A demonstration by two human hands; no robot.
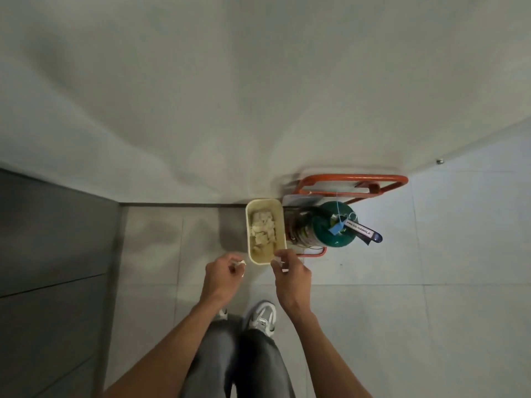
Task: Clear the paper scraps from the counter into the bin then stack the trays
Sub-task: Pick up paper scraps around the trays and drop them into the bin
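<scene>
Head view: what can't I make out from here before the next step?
- Counter and trays: outside the head view's edges.
- Scraps pinched in left hand and right hand: mostly hidden by curled fingers, count unclear.
- Bin floor: covered by paper already inside.

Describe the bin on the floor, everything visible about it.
The bin is a cream, plastic-looking rectangular tub with rounded corners and no lid. It stands upright on the tiled floor by the wall. White paper scraps lie piled inside. A green extinguisher stands close on its right. The right hand, pinching paper scraps, overlaps its near corner in view; contact cannot be told.
</scene>
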